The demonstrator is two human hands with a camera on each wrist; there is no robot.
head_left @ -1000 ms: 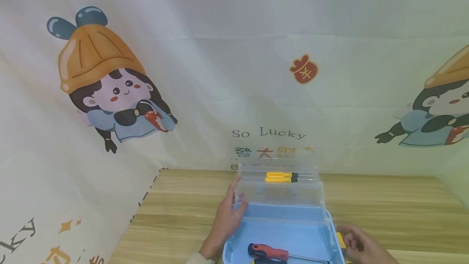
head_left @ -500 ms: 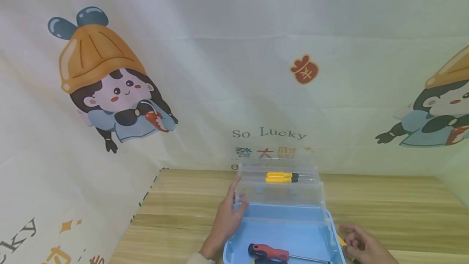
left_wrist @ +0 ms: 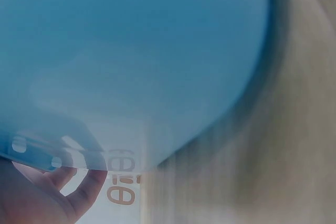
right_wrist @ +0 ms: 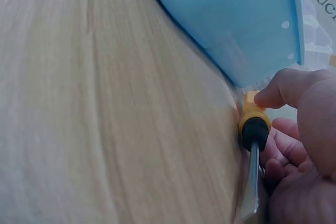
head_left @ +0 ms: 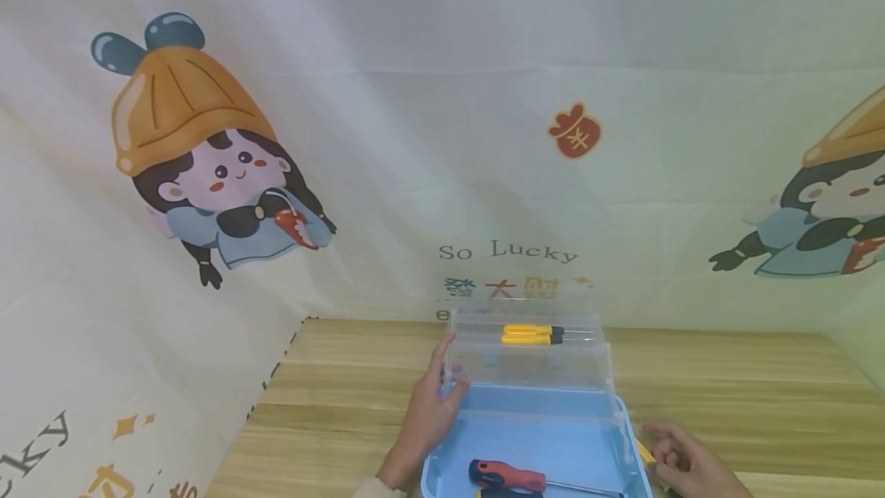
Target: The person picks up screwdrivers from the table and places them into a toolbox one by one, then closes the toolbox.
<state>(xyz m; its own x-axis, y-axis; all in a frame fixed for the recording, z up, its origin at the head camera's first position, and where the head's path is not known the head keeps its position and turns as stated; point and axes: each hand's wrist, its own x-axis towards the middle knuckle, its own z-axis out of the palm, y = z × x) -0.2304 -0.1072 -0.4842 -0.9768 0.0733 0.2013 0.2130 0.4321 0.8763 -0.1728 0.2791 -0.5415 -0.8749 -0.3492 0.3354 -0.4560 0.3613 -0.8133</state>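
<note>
A blue plastic toolbox (head_left: 539,400) stands on the table with its clear lid and tray (head_left: 477,369) raised at the back. My left hand (head_left: 429,410) grips its back left corner, thumb over the rim and index finger along the clear part. Beside the box's right wall, my right hand (head_left: 691,463) holds a yellow-handled screwdriver (right_wrist: 254,121) with a black collar. In the right wrist view the thumb presses on the handle, and the metal shaft points toward the camera. Inside the box lies a red-and-black screwdriver (head_left: 515,476), partly over a dark-and-yellow handle (head_left: 508,493).
Two yellow-handled screwdrivers (head_left: 531,339) lie in the clear tray. The wood-grain table (head_left: 332,413) spreads out to both sides of the toolbox. A printed cloth (head_left: 387,137) hangs behind and along the left side.
The yellow screwdriver in my right hand has turned, so its handle shows narrower and slanted beside the box. My right hand has shifted very slightly right; my left hand stays put.
</note>
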